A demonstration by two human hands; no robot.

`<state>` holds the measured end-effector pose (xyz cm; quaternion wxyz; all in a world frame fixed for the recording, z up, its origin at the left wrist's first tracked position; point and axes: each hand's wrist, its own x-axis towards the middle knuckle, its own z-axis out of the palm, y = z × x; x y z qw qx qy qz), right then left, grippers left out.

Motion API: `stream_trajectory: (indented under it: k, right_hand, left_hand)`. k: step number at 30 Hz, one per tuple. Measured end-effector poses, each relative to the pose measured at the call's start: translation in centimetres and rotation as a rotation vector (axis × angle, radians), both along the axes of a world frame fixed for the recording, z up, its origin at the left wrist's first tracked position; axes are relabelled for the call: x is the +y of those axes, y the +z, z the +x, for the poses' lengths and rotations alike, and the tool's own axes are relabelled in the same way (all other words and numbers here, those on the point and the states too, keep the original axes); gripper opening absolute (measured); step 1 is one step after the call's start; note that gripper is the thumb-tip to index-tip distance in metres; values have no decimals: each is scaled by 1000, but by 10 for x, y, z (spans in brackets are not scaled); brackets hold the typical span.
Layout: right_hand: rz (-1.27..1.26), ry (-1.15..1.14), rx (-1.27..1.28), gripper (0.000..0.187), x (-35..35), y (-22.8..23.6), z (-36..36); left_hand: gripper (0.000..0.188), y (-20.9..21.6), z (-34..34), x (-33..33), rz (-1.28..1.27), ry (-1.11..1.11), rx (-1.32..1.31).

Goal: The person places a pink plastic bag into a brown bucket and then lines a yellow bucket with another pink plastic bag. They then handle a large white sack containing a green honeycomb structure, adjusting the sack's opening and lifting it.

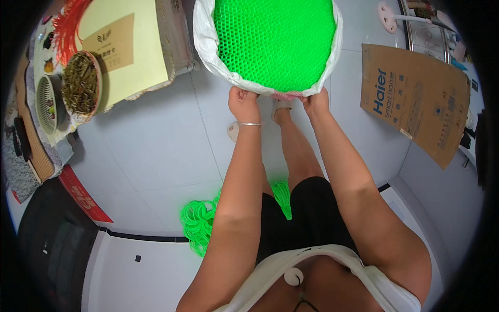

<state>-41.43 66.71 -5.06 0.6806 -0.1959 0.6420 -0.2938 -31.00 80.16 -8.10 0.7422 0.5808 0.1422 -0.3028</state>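
Note:
A white woven sack [207,44] stands with its mouth toward me, its rim folded outward. Bright green plastic netting [275,41] fills the opening. My left hand [244,104] is closed on the near rim of the sack, its fingers curled at the fold. Farther right along the same rim, my right hand [316,103] pinches the edge beside a pinkish patch of the sack. Both arms reach straight forward. The sack's lower part is out of the picture.
Coiled green strands [199,223] lie on the tiled floor by my legs. At left, a table with a yellow cover [140,62] holds a bowl of dried leaves [80,83] and a pale green basket [47,104]. A flattened cardboard box [416,99] leans at right, near a white-pink fan [387,18].

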Motion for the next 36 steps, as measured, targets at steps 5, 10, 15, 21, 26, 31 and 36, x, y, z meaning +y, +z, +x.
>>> stream_trajectory:
  k: [5, 10, 15, 21, 26, 31, 36]
  right_hand:
    - [33, 346, -40, 18, -32, -12, -53]
    - [-113, 226, 12, 20, -80, 19, -29]
    - [-111, 429, -2, 25, -160, 14, -16]
    - [-199, 853, 246, 20, -197, 40, 4]
    - [-232, 1112, 278, 16, -229, 49, 16]
    - [-238, 1199, 379, 7, -236, 36, 30]
    - [-279, 1054, 360, 8, -227, 5, 34]
  left_hand:
    - [10, 39, 28, 0, 70, 130, 165]
    - [19, 83, 109, 4, 342, 162, -340]
    - [22, 86, 146, -22, 376, 5, -273]
    - [17, 58, 177, -6, 161, -118, 230]
    - [14, 89, 193, -2, 403, -461, 6]
    - [11, 76, 217, -12, 582, -734, -135]
    - [25, 49, 219, -13, 710, -791, -173]
